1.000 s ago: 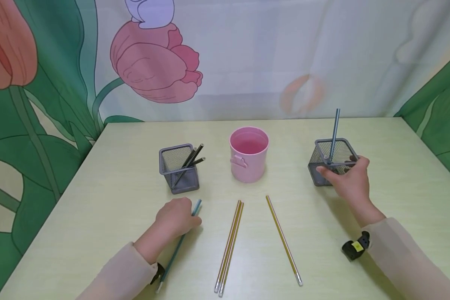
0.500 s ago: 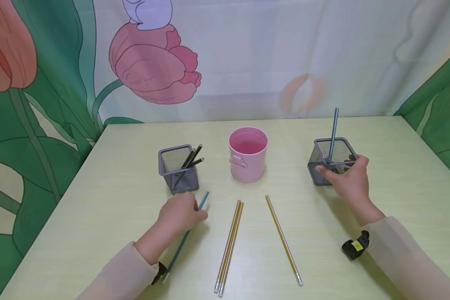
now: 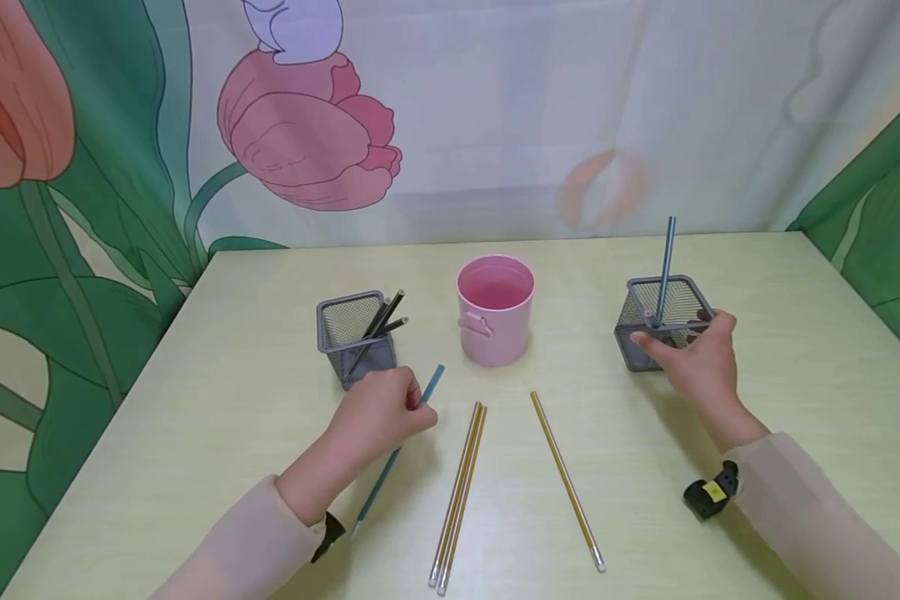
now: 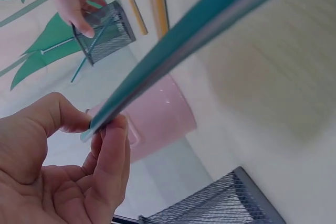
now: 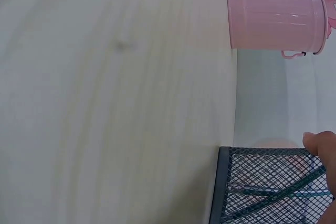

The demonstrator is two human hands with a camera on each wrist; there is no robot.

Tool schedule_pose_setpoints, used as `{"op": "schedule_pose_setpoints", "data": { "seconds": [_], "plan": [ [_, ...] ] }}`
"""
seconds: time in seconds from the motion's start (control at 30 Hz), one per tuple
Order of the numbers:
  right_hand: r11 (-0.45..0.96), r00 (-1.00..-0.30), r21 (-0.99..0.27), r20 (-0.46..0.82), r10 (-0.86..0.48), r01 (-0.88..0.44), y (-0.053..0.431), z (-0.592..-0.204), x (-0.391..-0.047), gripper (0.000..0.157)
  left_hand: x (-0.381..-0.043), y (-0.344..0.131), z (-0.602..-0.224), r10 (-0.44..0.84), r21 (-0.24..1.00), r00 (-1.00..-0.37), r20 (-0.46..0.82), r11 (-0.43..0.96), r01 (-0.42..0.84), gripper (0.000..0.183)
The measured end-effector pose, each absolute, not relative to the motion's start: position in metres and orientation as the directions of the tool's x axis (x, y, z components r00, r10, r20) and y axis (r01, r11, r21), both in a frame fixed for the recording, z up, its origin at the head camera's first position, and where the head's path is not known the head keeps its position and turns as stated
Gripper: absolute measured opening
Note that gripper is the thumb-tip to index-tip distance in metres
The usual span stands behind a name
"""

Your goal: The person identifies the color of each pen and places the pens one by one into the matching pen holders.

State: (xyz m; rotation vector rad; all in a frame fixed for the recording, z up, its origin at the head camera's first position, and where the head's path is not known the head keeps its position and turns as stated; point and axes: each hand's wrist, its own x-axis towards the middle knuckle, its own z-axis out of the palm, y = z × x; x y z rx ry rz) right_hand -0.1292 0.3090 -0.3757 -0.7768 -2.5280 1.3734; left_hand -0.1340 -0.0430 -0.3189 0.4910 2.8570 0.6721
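My left hand (image 3: 378, 421) pinches a blue pencil (image 3: 378, 490) between thumb and fingers, close to its upper end. The pencil slants over the table, its lower end toward me; in the left wrist view the blue pencil (image 4: 173, 45) stretches away from the fingertips. On the right, my right hand (image 3: 699, 367) grips the near side of a dark mesh pen holder (image 3: 633, 337), thumb on the front and fingers round the right side. Blue pencils (image 3: 668, 254) stand in that holder, leaning against its rim. The right wrist view shows only part of the hand beside the mesh.
Another mesh pen holder (image 3: 367, 358) with several black pencils (image 3: 386, 312) stands just behind my left hand. A pink bucket (image 3: 497, 333) sits between the two holders. Two yellow pencils (image 3: 459, 492) lie side by side in front, and a single yellow pencil (image 3: 567, 479) lies to their right.
My left hand has moved right and away from me, carrying the blue pencil from near the table's front toward the bucket. The right hand stays on its pen holder.
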Motion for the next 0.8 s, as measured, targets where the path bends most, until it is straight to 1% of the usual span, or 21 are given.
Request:
{"op": "schedule_pose_setpoints", "data": {
  "seconds": [0.47, 0.8],
  "plan": [
    [0.458, -0.863, -0.815, -0.097, 0.497, 0.356, 0.311, -0.376, -0.129, 0.105, -0.133, -0.031, -0.310, 0.438, 0.483, -0.899, -0.009, 0.789, 0.380, 0.008],
    [0.454, -0.863, -0.820, -0.092, 0.497, 0.348, 0.310, -0.377, -0.130, 0.105, -0.134, -0.018, -0.301, 0.466, 0.499, -0.884, 0.037, 0.758, 0.420, 0.004]
  ]
}}
